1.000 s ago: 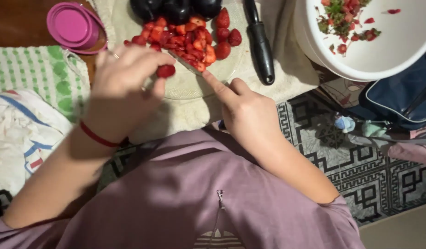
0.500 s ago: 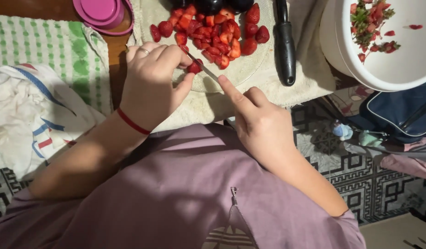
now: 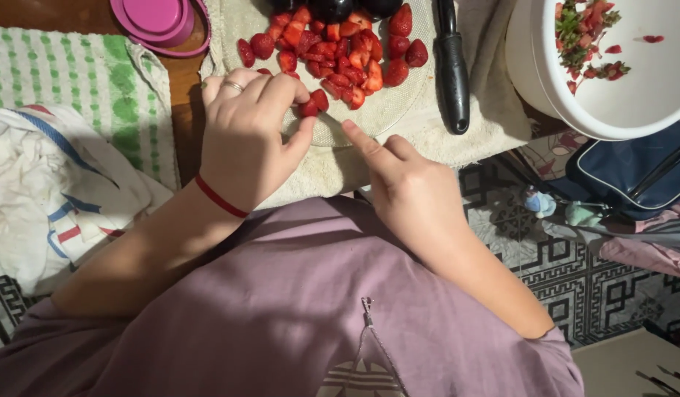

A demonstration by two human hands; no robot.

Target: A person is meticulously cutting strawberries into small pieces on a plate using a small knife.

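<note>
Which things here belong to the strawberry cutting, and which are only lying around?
In use:
left hand holding a strawberry piece
right hand, extended finger near it
cut strawberries
round board
white bowl with scraps

Lying about:
black-handled tool
pink lid
green cloth
blue bag

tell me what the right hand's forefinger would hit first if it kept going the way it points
The right hand points its forefinger up and left across the round board. The strawberry piece pinched by the left hand looks first in line, though height above the board is unclear.
</note>
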